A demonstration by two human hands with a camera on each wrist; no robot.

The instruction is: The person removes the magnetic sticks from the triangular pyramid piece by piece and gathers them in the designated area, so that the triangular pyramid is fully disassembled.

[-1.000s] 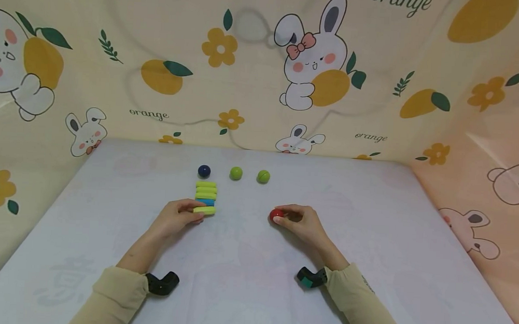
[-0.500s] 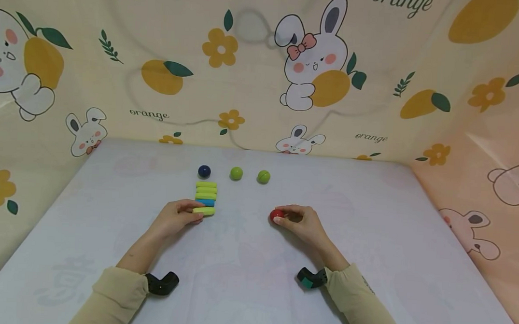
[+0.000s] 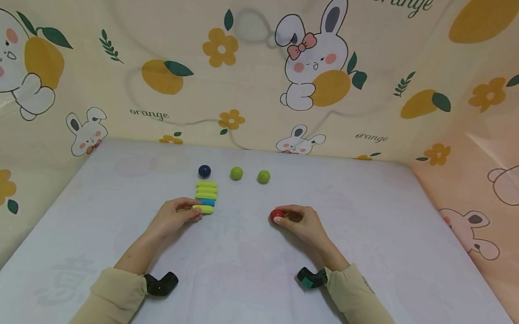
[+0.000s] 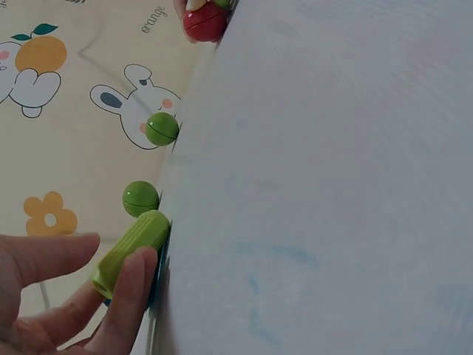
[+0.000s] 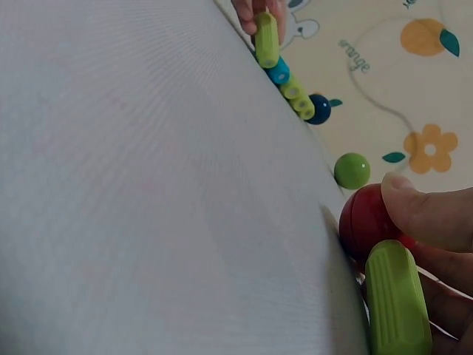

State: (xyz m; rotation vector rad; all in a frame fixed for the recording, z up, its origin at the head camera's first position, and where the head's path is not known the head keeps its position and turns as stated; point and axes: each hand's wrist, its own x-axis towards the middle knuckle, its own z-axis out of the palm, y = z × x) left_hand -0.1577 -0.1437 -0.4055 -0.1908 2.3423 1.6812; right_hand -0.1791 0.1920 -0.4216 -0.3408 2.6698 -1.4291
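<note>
In the head view, my left hand (image 3: pixel 171 218) grips the left end of a yellow-green stick (image 3: pixel 206 210). That ribbed stick (image 4: pixel 133 251) looks tilted in the left wrist view, with a fingertip against its side. A blue stick (image 3: pixel 207 202) lies just behind it, followed by a column of several yellow-green sticks (image 3: pixel 206 190). My right hand (image 3: pixel 302 225) pinches a red ball (image 3: pixel 275 215) between thumb and fingers, low at the table. Beside that ball, the right wrist view shows another yellow-green stick (image 5: pixel 397 299) against the fingers; the hand hides it from the head view.
Behind the sticks stands a dark blue ball (image 3: pixel 204 171). Two green balls, one in the middle (image 3: pixel 236 173) and one to the right (image 3: pixel 263 176), line up with it. A patterned cloth (image 3: pixel 254 84) rises behind the white table (image 3: pixel 246 272). Black devices sit at both cuffs.
My left hand and the yellow-green stick in it have shifted very slightly left and back towards the blue stick. The right hand and the red ball stay in place.
</note>
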